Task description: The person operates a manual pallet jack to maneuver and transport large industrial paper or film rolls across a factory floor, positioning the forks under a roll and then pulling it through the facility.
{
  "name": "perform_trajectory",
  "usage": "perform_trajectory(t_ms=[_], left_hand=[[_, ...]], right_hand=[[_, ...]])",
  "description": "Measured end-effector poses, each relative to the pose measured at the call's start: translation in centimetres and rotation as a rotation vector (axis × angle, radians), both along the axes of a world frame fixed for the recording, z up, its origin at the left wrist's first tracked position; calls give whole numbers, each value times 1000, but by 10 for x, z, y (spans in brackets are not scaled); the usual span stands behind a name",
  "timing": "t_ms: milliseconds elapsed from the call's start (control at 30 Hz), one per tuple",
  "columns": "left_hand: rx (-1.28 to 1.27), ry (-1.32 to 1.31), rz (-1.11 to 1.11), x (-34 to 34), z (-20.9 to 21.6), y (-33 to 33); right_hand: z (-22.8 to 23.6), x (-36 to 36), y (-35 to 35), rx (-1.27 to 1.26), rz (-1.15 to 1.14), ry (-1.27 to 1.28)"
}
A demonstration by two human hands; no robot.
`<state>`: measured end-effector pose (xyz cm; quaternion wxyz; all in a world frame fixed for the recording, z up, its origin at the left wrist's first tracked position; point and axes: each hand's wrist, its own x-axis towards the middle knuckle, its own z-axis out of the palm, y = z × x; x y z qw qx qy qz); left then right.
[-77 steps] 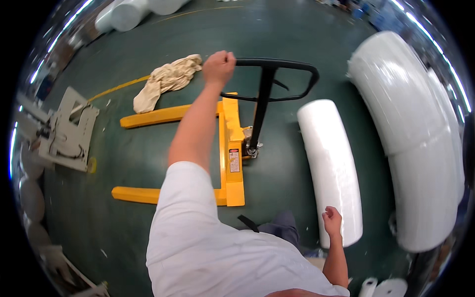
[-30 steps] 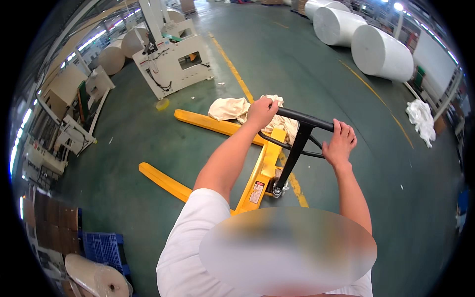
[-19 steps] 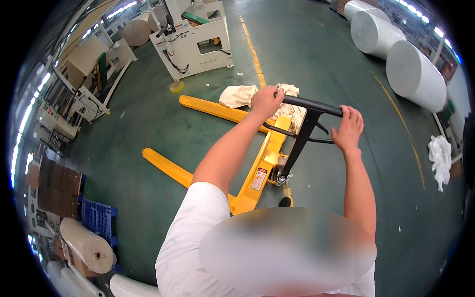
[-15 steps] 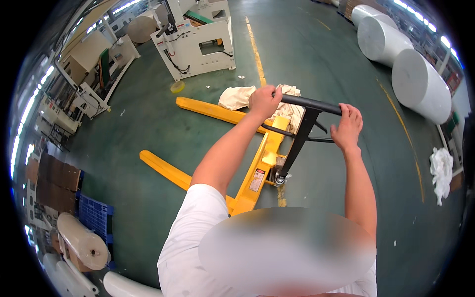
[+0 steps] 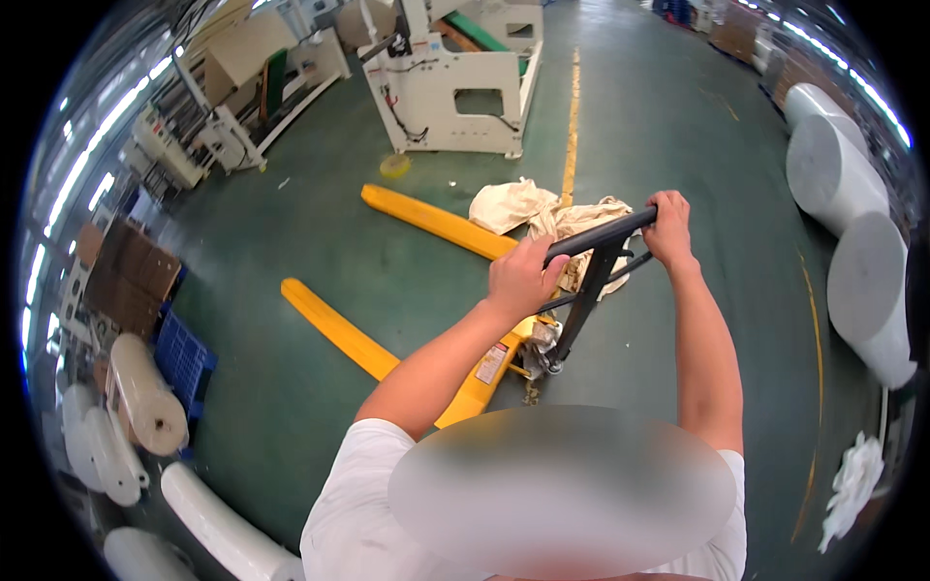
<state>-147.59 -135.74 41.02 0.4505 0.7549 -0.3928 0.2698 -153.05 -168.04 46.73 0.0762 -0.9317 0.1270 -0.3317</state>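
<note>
Each hand is closed on an end of the black handle bar (image 5: 605, 235) of a yellow pallet jack (image 5: 339, 324). My left hand (image 5: 523, 279) grips the nearer left end, its thumb lying along the inner side. The farther right end is wrapped by the fingers of my right hand (image 5: 668, 230). The bar slants, and its black shaft runs down to the jack's front wheel (image 5: 553, 365). Two bare forks reach out to the left over the green floor. Beyond the handle lies a crumpled cream cloth (image 5: 518, 205), partly hidden behind the bar and my left hand.
A white machine frame (image 5: 441, 102) stands ahead. Large white rolls (image 5: 865, 290) line the right side, near a white crumpled sheet (image 5: 852, 494). At left are a blue plastic pallet (image 5: 182, 360), a wrapped roll (image 5: 145, 392) and several white rolls (image 5: 223, 523). A yellow line (image 5: 572, 126) marks the floor.
The handle bar has swung: its left end with my left hand came nearer, its right end moved farther away. My view has turned left, so the surroundings have shifted rightward.
</note>
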Motion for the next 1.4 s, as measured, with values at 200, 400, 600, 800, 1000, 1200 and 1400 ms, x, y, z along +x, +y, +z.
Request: perform_trajectory(t_ms=[200,400,600,800,1000,1200,1400], left_hand=[[-39,-69,260,-81,-3,48],[-6,-49,451,-131,-25,87],[-22,-72,601,-69,-26,110],[-36,-70,718,-27,-107,193],[-52,-65,733,71,-49,332],[-73,-76,849,132,-77,478],[-101,-63,949,210,-101,599]], right_hand=[[0,45,39,-49,369,-91],[-20,116,133,60,711,-16],[-2,222,206,28,857,90],[-67,282,319,-59,923,171],[20,390,453,-402,863,490],[0,459,601,-541,889,555],[-30,554,734,-543,979,456]])
